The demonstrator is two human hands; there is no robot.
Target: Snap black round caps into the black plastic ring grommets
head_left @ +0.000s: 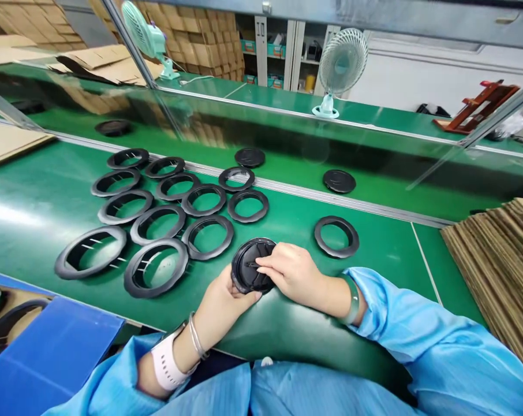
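black round part held over the bench's near edge

both hands clamped on one black disc (251,267): left hand (222,300) cupping from below, right hand (292,271) pinching its right rim. empty black rings (157,225) in rows toward the green bench's (374,248) far left; single ring (336,236) just beyond the right hand.

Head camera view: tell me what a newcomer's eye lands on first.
A cluster of black plastic rings lies in rows on the green workbench, left of centre. In front of them, the left hand and right hand grip a round black disc part. A white desk fan stands behind the conveyor.
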